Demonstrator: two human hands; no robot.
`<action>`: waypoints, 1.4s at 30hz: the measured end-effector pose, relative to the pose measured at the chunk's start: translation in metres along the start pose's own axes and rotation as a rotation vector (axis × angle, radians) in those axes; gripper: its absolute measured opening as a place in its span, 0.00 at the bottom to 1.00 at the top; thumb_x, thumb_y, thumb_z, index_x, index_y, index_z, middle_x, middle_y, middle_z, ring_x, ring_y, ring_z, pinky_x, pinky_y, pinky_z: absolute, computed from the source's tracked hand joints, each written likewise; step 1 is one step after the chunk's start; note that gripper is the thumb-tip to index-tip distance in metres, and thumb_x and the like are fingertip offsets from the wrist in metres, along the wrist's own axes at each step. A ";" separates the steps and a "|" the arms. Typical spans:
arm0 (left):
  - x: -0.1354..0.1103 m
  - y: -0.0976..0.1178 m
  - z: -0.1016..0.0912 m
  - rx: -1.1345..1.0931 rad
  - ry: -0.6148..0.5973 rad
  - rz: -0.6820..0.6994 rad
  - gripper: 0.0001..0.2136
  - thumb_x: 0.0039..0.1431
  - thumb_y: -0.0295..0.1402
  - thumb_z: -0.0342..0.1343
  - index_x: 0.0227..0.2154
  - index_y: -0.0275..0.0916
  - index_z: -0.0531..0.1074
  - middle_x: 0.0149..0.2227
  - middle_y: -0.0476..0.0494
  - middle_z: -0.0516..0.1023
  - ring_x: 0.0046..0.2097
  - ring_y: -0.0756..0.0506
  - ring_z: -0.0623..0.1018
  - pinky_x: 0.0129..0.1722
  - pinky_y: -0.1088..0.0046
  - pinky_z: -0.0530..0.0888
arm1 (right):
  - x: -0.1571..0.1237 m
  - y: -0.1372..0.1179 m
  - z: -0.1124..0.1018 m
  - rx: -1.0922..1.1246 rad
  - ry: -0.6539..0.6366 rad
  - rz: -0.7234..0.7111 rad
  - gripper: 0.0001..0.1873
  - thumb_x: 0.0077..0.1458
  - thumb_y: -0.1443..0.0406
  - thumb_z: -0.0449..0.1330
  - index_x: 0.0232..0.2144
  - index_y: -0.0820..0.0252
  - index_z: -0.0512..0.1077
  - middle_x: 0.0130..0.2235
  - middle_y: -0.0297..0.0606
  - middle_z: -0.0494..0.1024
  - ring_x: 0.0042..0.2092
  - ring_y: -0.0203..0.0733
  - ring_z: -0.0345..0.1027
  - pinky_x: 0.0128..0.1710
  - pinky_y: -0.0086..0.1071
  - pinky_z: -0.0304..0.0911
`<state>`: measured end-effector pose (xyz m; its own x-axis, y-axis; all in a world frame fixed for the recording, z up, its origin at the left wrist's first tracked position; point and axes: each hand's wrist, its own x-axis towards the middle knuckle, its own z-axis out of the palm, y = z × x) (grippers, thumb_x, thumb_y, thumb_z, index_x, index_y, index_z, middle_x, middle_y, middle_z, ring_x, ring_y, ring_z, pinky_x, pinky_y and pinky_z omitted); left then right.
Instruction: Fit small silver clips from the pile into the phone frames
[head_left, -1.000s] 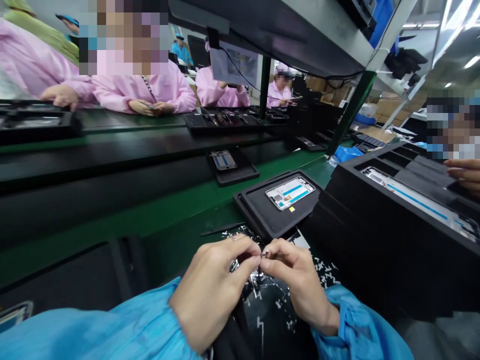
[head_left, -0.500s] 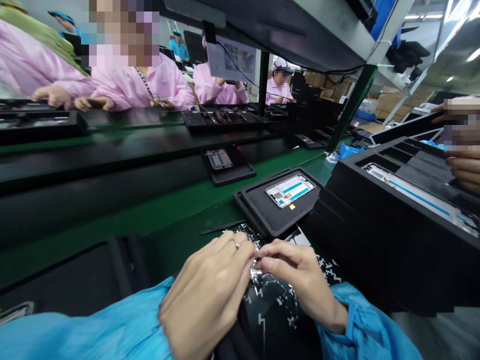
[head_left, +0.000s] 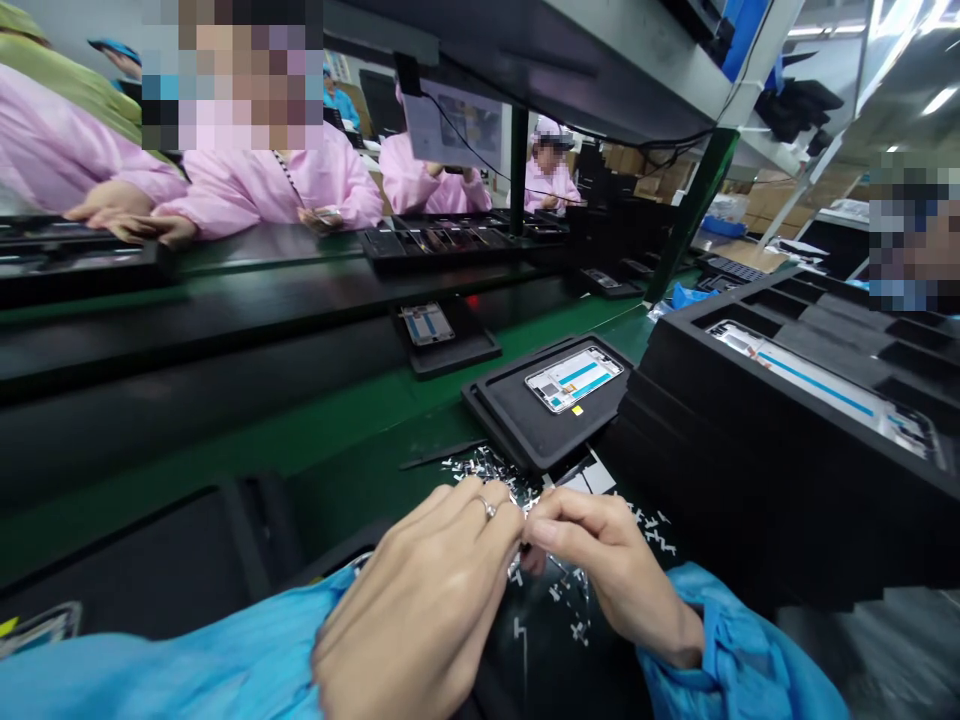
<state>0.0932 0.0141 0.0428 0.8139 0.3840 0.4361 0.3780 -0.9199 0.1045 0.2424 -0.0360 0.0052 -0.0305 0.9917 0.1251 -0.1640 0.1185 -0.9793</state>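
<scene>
Scraps (head_left: 480, 465), white and silver, lie loose on the dark green tabletop (head_left: 360, 450), nearest thing to the left hand (head_left: 427, 595) and right hand (head_left: 604, 550); probably heaped there to be within easy reach. Left hand shows its back, fingers laid side by side, ring (head_left: 489, 510) on one; tips bend down out of sight, so cannot tell if it pinches anything. Right hand has thumb and index finger drawn close together by the left fingers; any piece between them is hidden, cannot tell. Both meet low over the scraps, likely so one steadies the other for fine finger work. Just beyond, black tray (head_left: 517, 445) carries a phone-shaped frame (head_left: 592, 370) with blue strips, yellow tag (head_left: 577, 410) beside it; raised rim seems meant to stop sliding, and the spot keeps it near yet clear of the fingers. White sheet (head_left: 598, 475) lies by the tray's near edge. Thin dark stick (head_left: 442, 456) lies flat beside the scraps, unheld. Tall black stack (head_left: 720, 470) at right has another frame (head_left: 817, 385) on top, presumably piled to save room. Farther back, a smaller tray (head_left: 480, 345) holds a similar frame (head_left: 426, 325). Co-worker in pink (head_left: 255, 185) sits across, fingers on a small item, unclear.
</scene>
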 end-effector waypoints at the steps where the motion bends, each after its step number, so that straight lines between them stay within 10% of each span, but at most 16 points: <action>1: 0.000 0.001 -0.001 0.013 -0.007 0.007 0.12 0.56 0.21 0.38 0.32 0.34 0.66 0.30 0.40 0.73 0.32 0.45 0.73 0.29 0.72 0.71 | -0.001 -0.001 0.000 0.000 -0.004 -0.002 0.07 0.53 0.66 0.57 0.24 0.62 0.69 0.24 0.31 0.69 0.29 0.32 0.63 0.30 0.24 0.58; 10: -0.021 0.005 -0.005 0.014 -0.090 0.068 0.13 0.56 0.22 0.39 0.41 0.38 0.64 0.44 0.41 0.71 0.40 0.47 0.72 0.34 0.74 0.70 | -0.008 -0.003 0.002 0.066 -0.080 0.048 0.10 0.51 0.63 0.57 0.22 0.62 0.67 0.22 0.32 0.68 0.24 0.33 0.62 0.26 0.25 0.60; 19: 0.015 0.013 -0.045 -0.737 -0.349 -0.748 0.13 0.41 0.44 0.44 0.16 0.38 0.63 0.18 0.52 0.65 0.23 0.51 0.65 0.22 0.78 0.62 | -0.016 0.003 -0.016 -0.514 0.087 -0.066 0.11 0.56 0.64 0.49 0.22 0.60 0.61 0.24 0.30 0.61 0.27 0.34 0.54 0.28 0.28 0.52; 27: 0.011 0.007 -0.054 -0.838 -0.445 -0.955 0.10 0.34 0.41 0.46 0.13 0.38 0.62 0.17 0.50 0.69 0.23 0.50 0.69 0.24 0.77 0.63 | -0.028 0.031 -0.063 -0.959 0.188 -0.088 0.09 0.55 0.68 0.50 0.23 0.61 0.61 0.27 0.32 0.59 0.30 0.37 0.54 0.33 0.34 0.54; 37: -0.004 0.017 -0.060 -0.480 -0.434 -0.855 0.07 0.46 0.30 0.47 0.16 0.39 0.66 0.19 0.53 0.66 0.24 0.51 0.64 0.24 0.76 0.58 | -0.009 -0.042 0.032 -0.507 -0.202 -0.127 0.09 0.58 0.65 0.52 0.27 0.60 0.67 0.27 0.29 0.68 0.30 0.32 0.61 0.31 0.23 0.57; 42: -0.024 0.021 -0.086 -0.541 -0.024 -0.790 0.09 0.48 0.34 0.48 0.17 0.42 0.69 0.20 0.58 0.72 0.24 0.54 0.70 0.24 0.83 0.62 | 0.003 -0.049 0.061 -0.289 -0.135 -0.253 0.07 0.58 0.69 0.54 0.28 0.59 0.68 0.27 0.28 0.67 0.30 0.31 0.60 0.30 0.24 0.56</action>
<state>0.0439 -0.0218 0.1115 0.4223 0.9054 0.0447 0.5714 -0.3042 0.7622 0.1905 -0.0419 0.0628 -0.1574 0.9161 0.3689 0.1008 0.3865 -0.9168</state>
